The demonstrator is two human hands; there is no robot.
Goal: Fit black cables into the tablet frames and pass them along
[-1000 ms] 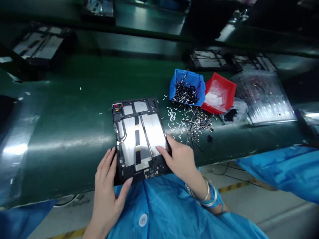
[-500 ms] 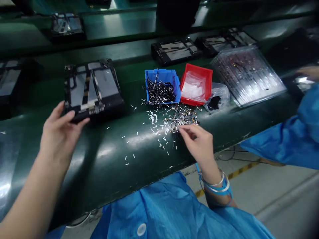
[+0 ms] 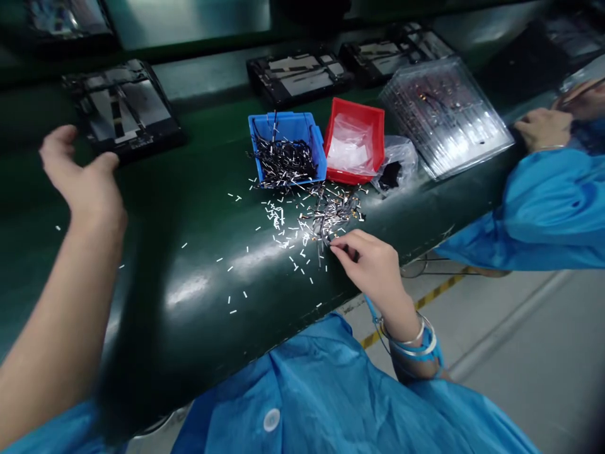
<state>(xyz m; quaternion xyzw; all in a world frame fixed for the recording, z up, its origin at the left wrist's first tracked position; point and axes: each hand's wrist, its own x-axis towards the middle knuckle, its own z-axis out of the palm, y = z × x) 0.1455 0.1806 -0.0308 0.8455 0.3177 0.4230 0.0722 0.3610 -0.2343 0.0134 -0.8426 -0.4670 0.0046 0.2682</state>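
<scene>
Glare streaks the dim green table (image 3: 198, 221); the upper left blurs.

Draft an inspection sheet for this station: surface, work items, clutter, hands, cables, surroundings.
Surface: green worktop, glossy.
Work items: opened flat device near left hand; cable pile at right hand.
Clutter: white slips scattered loose.
Hands: left open, device contact unclear; right fingers pinched at pile's near edge, any hold unclear.
Cables: short pieces piled loose; black ones in blue bin.
Surroundings: red bin, clear trays, co-worker's hand.
</scene>
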